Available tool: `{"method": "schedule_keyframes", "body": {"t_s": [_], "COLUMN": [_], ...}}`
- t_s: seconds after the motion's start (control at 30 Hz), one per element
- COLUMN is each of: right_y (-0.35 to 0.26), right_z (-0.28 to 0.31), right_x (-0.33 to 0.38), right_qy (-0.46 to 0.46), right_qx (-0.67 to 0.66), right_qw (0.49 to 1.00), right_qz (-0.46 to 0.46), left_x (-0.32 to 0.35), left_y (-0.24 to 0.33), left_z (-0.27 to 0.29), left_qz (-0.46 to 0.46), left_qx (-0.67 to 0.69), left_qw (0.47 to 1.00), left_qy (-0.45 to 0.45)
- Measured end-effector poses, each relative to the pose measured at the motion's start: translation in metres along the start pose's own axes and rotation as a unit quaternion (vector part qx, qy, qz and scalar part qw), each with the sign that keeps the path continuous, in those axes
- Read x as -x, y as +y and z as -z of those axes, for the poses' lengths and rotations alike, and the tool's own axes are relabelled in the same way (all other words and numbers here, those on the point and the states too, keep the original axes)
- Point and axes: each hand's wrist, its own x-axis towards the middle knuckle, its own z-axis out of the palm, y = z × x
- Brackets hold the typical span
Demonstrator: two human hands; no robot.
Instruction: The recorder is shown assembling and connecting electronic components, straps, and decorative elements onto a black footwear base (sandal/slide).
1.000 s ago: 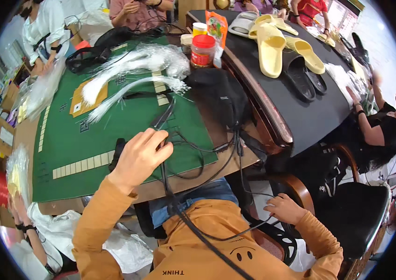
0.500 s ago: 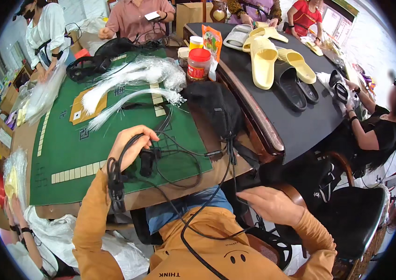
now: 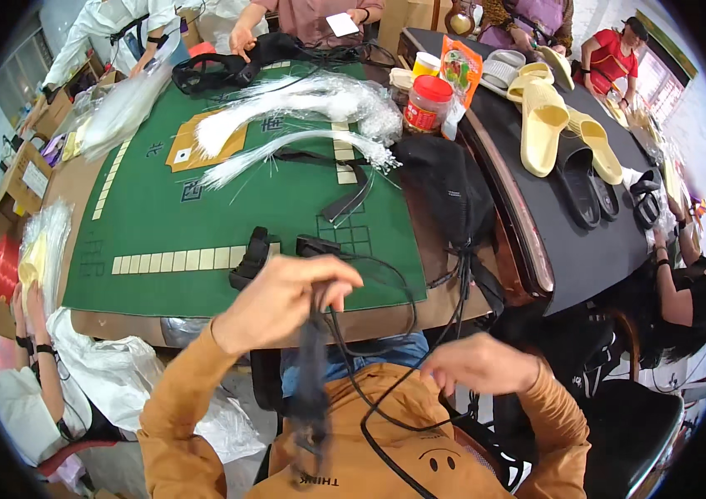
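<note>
My left hand (image 3: 286, 301) is in front of me at the near table edge, closed around a black cable. From it a bundle of looped black cable (image 3: 311, 391) hangs down over my orange top, smeared by motion. My right hand (image 3: 486, 366) is lower and further right, fingers curled, with a thin black cable at its fingertips. More cable loops between both hands and up to a black drawstring bag (image 3: 446, 195). Just beyond my left hand, a black strap with a buckle (image 3: 251, 259) and a small black device (image 3: 317, 246) lie on the green mat (image 3: 203, 301).
Bundles of clear plastic strands (image 3: 303, 104) cover the mat's far part. A red-lidded jar (image 3: 428, 106) and orange pouch (image 3: 459, 79) stand by the dark table (image 3: 528, 274), which holds yellow slippers (image 3: 544, 125) and black slippers (image 3: 577, 183). Several people work around the tables.
The view has shifted, so the table appears further right. My left hand has moved nearer to my right, its cable bundle swinging downward. The right hand's fingers have curled in around the cable.
</note>
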Motion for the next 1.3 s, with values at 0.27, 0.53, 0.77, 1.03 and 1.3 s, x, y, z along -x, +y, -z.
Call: {"method": "schedule_keyframes", "body": {"t_s": [0.27,0.53,0.77,1.03,1.3], "right_y": [0.002,0.071,0.035,-0.016,-0.019], "right_z": [0.052,0.006,0.035,0.091,0.123], "right_x": [-0.123,-0.210,-0.199,-0.176,-0.143], "right_qy": [0.186,0.157,0.195,0.188,0.245], "right_qx": [0.155,0.322,0.003,-0.428,-0.500], "right_qw": [0.964,0.934,0.981,0.873,0.801], "right_qz": [0.109,0.013,-0.020,0.139,0.220], "left_x": [0.042,0.066,0.077,0.074,0.069], "left_y": [-0.025,-0.047,-0.046,-0.047,-0.082], "left_z": [-0.035,-0.039,-0.016,0.055,0.096], "left_qz": [-0.135,-0.096,-0.084,-0.150,-0.108], "left_qx": [-0.055,-0.025,-0.006,-0.048,-0.115], "left_qw": [0.989,0.993,0.978,0.901,0.906], "left_qy": [0.037,0.070,0.192,0.403,0.394]}}
